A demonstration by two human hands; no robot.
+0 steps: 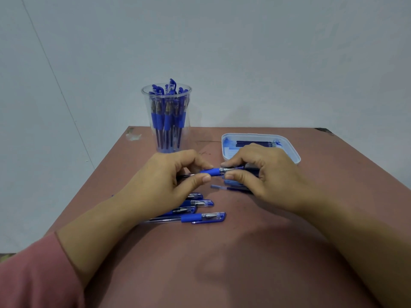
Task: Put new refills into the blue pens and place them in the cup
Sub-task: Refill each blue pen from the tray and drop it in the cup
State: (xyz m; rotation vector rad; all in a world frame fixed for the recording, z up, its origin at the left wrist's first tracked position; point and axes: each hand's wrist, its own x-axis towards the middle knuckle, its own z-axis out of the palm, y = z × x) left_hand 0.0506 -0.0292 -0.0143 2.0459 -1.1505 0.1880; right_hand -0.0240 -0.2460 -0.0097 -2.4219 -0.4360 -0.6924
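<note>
Pale grey wall (266, 52) behind; reddish-brown table (244, 252) filling the lower view, seen from above and in front.

Dead centre, just above the tabletop: one blue pen (212, 171), held level and running from 9 to 3 o'clock, blue rubber grip showing in the gap between two hands.

Left hand (169, 181), in from 7 o'clock out of a pink sleeve (33, 274): fingers curled over the pen's left part, thumb tucked under, pinching beside the rubber grip.

Right hand (262, 174), in from 4 o'clock: thumb and forefinger closed on the pen's silver section, just right of the rubber grip; other fingers curled loosely behind. Impossible to tell whether that section is screwed tight or loose.

At 11 o'clock from the held pen, near the table's far edge: clear plastic cup (149, 103), upright, packed with finished pens (169, 116) standing caps up.

At 1 o'clock, just beyond the right hand: shallow white tray (293, 155) with dark refills (253, 143) lying flat inside, partly hidden by the knuckles.

At 6 o'clock, flat on the table: loose pens (200, 217) side by side, caps pointing to 3 o'clock, partly under the left wrist.

Under the right hand's fingers, touching the table: a few thin blue pieces (222, 187), too blurred to identify.
</note>
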